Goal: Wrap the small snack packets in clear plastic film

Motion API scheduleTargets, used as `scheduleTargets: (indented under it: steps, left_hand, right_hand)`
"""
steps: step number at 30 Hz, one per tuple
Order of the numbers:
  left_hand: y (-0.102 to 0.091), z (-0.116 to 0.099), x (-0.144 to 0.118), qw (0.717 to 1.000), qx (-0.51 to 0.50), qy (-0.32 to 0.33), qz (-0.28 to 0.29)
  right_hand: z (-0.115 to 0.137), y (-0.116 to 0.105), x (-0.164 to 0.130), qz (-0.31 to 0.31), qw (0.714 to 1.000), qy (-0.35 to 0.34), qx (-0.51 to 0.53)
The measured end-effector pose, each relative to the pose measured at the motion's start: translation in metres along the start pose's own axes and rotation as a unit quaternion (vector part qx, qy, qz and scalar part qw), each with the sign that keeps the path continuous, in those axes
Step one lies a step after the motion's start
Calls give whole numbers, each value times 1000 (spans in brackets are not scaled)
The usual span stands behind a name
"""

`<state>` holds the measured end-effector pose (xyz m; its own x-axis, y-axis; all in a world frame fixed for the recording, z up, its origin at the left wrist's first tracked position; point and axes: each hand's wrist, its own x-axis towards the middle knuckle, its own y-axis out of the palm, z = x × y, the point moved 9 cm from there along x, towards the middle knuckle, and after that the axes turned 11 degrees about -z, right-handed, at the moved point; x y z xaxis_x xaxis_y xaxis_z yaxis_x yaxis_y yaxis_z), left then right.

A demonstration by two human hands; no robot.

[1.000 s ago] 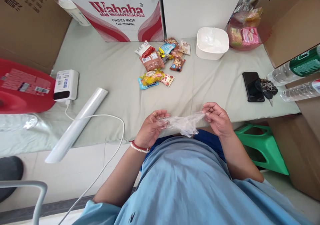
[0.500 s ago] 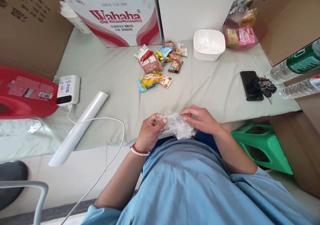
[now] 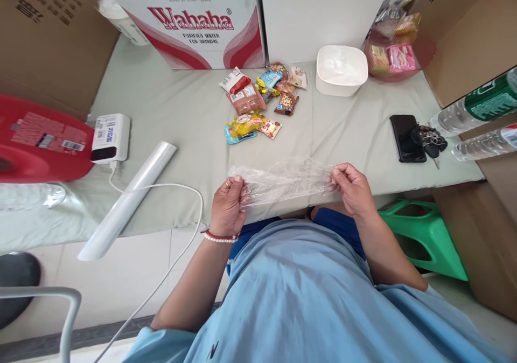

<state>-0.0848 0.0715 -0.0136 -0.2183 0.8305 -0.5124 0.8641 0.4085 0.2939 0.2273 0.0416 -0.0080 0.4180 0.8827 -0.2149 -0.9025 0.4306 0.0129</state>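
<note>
A crinkled sheet of clear plastic film (image 3: 285, 182) is stretched between my two hands, just above the table's front edge. My left hand (image 3: 228, 204) pinches its left end between thumb and fingers. At the other end, my right hand (image 3: 353, 188) grips the film the same way. Beyond it on the cloth lies a pile of small wrapped snacks (image 3: 246, 99). A white plastic bowl (image 3: 341, 85) stands behind and to the right of the snacks; something clear and crumpled shows inside it.
To the left lie a clear film roll (image 3: 129, 199), a white cable (image 3: 181, 186), a white device (image 3: 115, 137) and a red container (image 3: 48, 142). A phone (image 3: 406, 137), keys (image 3: 432, 142) and water bottles (image 3: 484, 146) are at right. Behind stands a Wahaha box (image 3: 194, 29).
My hands have moved apart, left hand to the left and right hand to the right. The plastic film, bunched up before, is now drawn out wide between them.
</note>
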Motion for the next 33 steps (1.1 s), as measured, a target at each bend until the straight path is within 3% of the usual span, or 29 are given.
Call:
scheduleTargets:
  steps: [4, 6, 9, 11, 14, 16, 18, 21, 25, 29, 31, 33]
  left_hand:
    - [-7, -5, 0, 1000, -18, -2, -2]
    - [-5, -8, -4, 1000, -20, -5, 20]
    - [5, -11, -15, 998, -7, -4, 60]
    - [13, -11, -25, 997, 3, -4, 82]
    - [24, -9, -36, 994, 13, -11, 110]
    - [28, -9, -40, 992, 23, -11, 126]
    - [26, -11, -41, 990, 34, -7, 136]
    - [14, -13, -36, 988, 59, -5, 145]
    - [-5, -12, -20, 978, 148, 4, 149]
    - [-7, -44, 5, 966, 206, 113, 108]
    - [3, -77, 10, 952, 199, 211, 93]
    - [19, -118, 4, 918, 171, 345, 97]
  right_hand:
    - [15, -15, -2, 66, 992, -29, -100]
    - [28, -20, -1, 118, 974, -54, -183]
    - [60, -23, 8, 132, 949, -120, -259]
    - [82, -4, 9, 160, 938, -179, -250]
    - [91, 55, -6, 301, 897, -242, -214]
    - [76, 92, -16, 398, 866, -228, -199]
    - [54, 116, -20, 453, 857, -165, -181]
    - [35, 121, -7, 424, 893, -69, -137]
    - [51, 98, 26, 316, 943, -65, -83]
    - [95, 83, 51, 275, 947, -136, -93]
    - [131, 74, 56, 240, 942, -210, -104]
    - [177, 62, 48, 193, 923, -318, -100]
